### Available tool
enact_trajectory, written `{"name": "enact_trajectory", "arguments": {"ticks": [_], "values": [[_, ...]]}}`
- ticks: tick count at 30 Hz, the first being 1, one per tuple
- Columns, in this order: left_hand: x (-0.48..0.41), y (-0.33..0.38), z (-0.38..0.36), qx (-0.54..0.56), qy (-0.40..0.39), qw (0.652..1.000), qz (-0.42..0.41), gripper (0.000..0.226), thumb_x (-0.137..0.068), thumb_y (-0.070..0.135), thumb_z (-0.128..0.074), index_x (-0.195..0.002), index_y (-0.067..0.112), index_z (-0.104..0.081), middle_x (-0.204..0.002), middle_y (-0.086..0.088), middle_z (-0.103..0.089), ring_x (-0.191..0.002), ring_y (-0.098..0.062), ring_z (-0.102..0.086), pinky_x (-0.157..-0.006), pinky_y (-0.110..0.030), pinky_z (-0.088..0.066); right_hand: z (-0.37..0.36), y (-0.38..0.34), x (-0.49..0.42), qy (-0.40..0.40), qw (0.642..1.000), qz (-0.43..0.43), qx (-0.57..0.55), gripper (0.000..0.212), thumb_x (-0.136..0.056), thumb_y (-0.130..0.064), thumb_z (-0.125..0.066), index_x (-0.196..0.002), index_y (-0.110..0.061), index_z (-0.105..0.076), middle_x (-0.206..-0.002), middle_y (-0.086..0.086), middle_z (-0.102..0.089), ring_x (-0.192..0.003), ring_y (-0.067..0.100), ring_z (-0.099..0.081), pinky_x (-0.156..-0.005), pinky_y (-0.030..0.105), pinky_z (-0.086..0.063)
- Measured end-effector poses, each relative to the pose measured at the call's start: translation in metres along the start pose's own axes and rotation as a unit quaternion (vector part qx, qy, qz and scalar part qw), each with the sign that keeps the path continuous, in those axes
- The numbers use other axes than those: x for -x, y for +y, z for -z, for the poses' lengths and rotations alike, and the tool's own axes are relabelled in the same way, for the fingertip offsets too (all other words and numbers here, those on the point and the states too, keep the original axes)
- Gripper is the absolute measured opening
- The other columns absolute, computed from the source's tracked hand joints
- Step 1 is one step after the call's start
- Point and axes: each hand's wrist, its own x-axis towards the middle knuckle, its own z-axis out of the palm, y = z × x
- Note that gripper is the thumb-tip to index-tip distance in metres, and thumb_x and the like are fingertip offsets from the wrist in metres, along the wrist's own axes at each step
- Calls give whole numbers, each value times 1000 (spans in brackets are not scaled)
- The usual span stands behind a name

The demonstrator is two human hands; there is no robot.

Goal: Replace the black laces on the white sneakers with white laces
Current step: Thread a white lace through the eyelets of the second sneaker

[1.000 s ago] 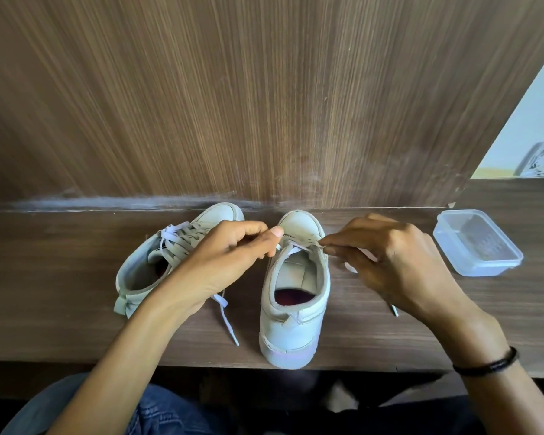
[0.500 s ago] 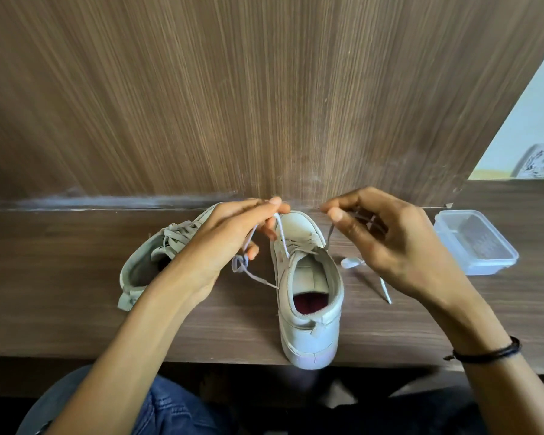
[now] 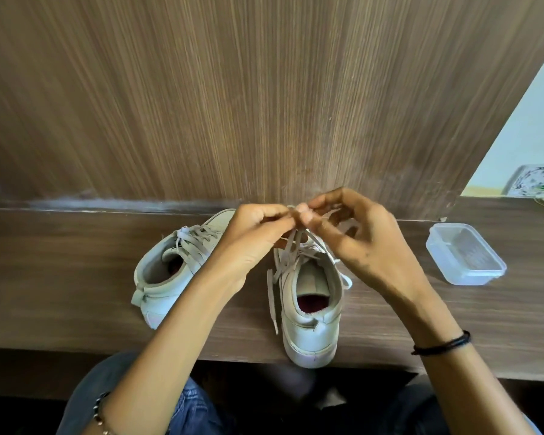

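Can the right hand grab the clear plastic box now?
Probably yes: the clear rectangular plastic box sits beside the right hand, only bare brown wooden desk between, but its fingers pinch the white lace and must let go first.

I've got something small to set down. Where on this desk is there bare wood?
Widest bare patch: the desk left of the left sneaker. A narrower strip lies between the right sneaker and the plastic container, under the right forearm. The middle is crowded: left hand and right hand pinch the white lace, one end dangling between the sneakers.

Wood-grain panel (image 3: 264, 98) (scuffed low) behind a brown shelf (image 3: 60, 277).
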Motion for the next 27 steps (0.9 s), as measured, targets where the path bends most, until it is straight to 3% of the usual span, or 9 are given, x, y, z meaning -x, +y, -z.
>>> {"name": "enact_trajectory", "arguments": {"ticks": [3, 5, 7, 13, 17, 22, 24, 27], "values": [[-1, -1, 2, 11, -14, 1000, -3, 28, -98, 36, -66, -88, 12, -78, -91, -6, -77, -92, -12, -74, -90, -31, -56, -2, 0, -2, -50, 999, -22, -2, 22, -89, -39, -79, -108, -30, -71, -97, -15, -76, -91, 2, -70, -80, 26, -56], [-1, 0, 4, 42, -19, 999, 2, 32, -98, 35, -67, -93, 5, -77, -93, -16, -76, -93, -23, -76, -92, -40, -59, -1, -1, -5, -41, 999, -17, 13, 23, -87, -32, -82, -108, -28, -73, -95, -14, -77, -88, 4, -72, -79, 26, -59], [0, 1, 4, 53, -29, 998, 5, 33, -98, 34, -66, -97, 3, -76, -93, -16, -76, -92, -25, -76, -91, -42, -60, 1, -1, -6, -45, 998, -15, 38, 23, -86, -29, -83, -107, -26, -74, -93, -15, -76, -86, 3, -71, -77, 22, -58], [5, 5, 1, 31, -41, 999, -3, 30, -106, 27, -54, -108, 6, -74, -100, -12, -78, -95, -23, -76, -86, -37, -62, -3, -2, -3, 1, 994, 3, 113, 10, -91, -27, -78, -99, -24, -74, -83, -20, -69, -82, -3, -67, -68, 6, -48], [4, 8, 6, 46, -29, 998, -34, 24, -105, 23, -56, -108, 10, -76, -102, -9, -78, -97, -22, -75, -79, -35, -60, -1, -8, 0, 46, 998, -27, 27, 16, -93, -37, -76, -89, -22, -72, -78, -11, -74, -76, 3, -70, -65, 14, -50], [7, 11, 4, 33, -22, 995, -86, 15, -97, 17, -67, -108, 24, -75, -102, 5, -79, -103, -6, -72, -90, -18, -53, 4, -22, 2, 36, 997, -57, -45, 20, -99, -38, -66, -90, -21, -73, -79, -3, -77, -75, 8, -72, -67, 25, -49], [9, 14, -1, 47, -28, 993, -103, 15, -98, 19, -65, -110, 21, -75, -104, 3, -79, -103, -6, -72, -86, -13, -50, 6, -29, 2, 40, 996, -51, -56, 21, -100, -35, -66, -90, -19, -73, -78, -3, -76, -74, 8, -72, -67, 24, -50], [13, 19, -3, 37, -52, 991, -118, 23, -101, 27, -61, -117, 15, -73, -108, -2, -78, -107, -10, -71, -89, -18, -51, 9, -36, 0, 64, 996, -37, -52, 23, -100, -34, -66, -88, -16, -73, -73, -4, -75, -68, 6, -71, -64, 21, -50]]}}
